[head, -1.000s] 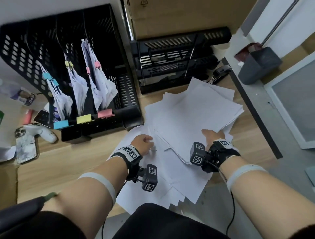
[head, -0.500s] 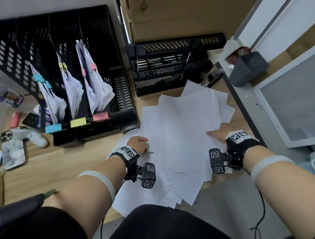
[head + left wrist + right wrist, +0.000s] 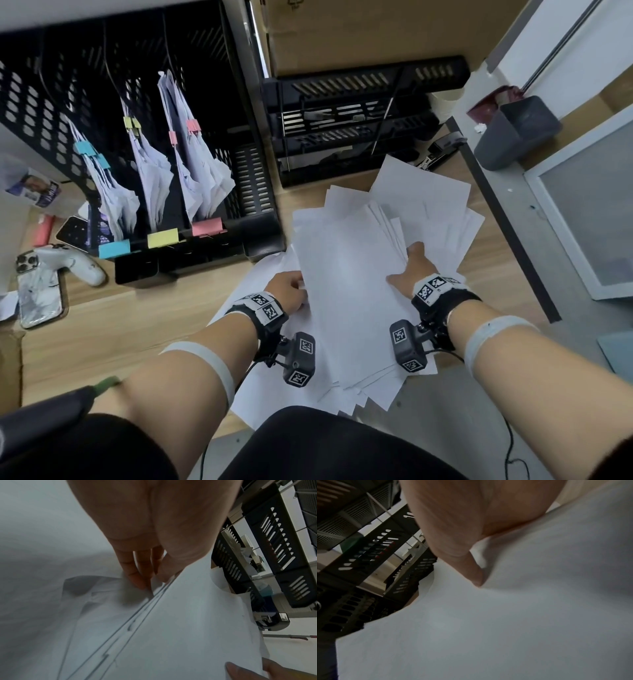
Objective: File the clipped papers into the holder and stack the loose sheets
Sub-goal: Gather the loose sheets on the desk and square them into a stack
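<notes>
A fanned pile of loose white sheets (image 3: pixel 352 274) lies on the wooden desk in front of me. My left hand (image 3: pixel 287 291) pinches the left edge of the upper bundle; its fingertips (image 3: pixel 137 580) sit on the sheets below. My right hand (image 3: pixel 411 270) grips the bundle's right edge. The thumb (image 3: pixel 474 573) is on top and the fingers are hidden under the paper. At the back left, the black file holder (image 3: pixel 255 171) holds clipped papers: a blue-clipped set (image 3: pixel 116 195), a yellow-clipped set (image 3: pixel 150 174) and a pink-clipped set (image 3: pixel 205 178).
Black stacked letter trays (image 3: pixel 352 137) stand behind the sheets, with a stapler (image 3: pixel 442 150) to their right. A grey bin (image 3: pixel 517 133) sits past the desk's right edge (image 3: pixel 507 219). A phone (image 3: pixel 39 287) and a white controller (image 3: pixel 78 265) lie at the left.
The upper sheets have swung from fanned out to the right into a more upright bundle. My right hand shifted along their right edge; my left hand stayed at the left edge.
</notes>
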The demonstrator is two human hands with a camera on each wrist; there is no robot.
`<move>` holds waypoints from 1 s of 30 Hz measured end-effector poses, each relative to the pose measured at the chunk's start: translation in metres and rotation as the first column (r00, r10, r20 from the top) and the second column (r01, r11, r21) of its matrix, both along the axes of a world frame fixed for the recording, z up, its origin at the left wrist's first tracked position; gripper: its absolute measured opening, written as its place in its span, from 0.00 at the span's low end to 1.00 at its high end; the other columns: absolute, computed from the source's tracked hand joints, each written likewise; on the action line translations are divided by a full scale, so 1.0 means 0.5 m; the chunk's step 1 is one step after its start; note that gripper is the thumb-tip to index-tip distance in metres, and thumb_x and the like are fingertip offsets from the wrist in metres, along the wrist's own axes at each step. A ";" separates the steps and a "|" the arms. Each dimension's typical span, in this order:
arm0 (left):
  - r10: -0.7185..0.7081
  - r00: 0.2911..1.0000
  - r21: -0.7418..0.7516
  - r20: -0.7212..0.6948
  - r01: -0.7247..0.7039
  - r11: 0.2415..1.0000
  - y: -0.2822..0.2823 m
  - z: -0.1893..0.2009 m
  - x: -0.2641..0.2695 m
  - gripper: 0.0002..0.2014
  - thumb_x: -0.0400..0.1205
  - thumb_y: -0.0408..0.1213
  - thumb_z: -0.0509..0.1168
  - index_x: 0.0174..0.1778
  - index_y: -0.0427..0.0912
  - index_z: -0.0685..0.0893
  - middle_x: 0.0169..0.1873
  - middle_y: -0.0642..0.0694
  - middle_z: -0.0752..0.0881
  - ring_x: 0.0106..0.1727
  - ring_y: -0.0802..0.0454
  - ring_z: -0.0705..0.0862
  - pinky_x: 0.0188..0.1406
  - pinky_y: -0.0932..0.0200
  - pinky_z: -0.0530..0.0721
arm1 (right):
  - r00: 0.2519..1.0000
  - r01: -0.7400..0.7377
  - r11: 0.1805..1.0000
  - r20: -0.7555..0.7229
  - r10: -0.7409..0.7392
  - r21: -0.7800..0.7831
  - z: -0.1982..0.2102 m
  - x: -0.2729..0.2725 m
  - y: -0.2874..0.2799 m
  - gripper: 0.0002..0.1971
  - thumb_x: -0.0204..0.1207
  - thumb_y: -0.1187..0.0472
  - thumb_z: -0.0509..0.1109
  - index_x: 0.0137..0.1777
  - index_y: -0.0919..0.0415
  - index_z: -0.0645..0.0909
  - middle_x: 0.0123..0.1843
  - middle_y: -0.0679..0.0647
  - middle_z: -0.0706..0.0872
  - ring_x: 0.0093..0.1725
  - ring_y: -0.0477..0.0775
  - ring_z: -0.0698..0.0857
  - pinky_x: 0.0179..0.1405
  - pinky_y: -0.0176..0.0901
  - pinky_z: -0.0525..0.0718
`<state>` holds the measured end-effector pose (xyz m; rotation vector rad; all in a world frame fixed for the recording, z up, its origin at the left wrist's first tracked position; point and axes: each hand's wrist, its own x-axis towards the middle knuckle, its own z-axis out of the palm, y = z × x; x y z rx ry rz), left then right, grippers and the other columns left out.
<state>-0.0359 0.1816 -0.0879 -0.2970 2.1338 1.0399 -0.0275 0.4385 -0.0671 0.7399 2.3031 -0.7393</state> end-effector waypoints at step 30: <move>0.077 0.990 -0.042 0.114 -0.072 0.997 0.041 -0.004 0.022 0.04 0.77 0.31 0.70 0.45 0.40 0.89 0.33 0.41 0.90 0.36 0.42 0.88 0.50 0.39 0.92 | 0.902 0.427 0.904 0.089 -0.423 -0.033 -0.008 0.065 0.115 0.23 0.80 0.60 0.67 0.73 0.69 0.74 0.72 0.66 0.79 0.71 0.65 0.78 0.62 0.48 0.78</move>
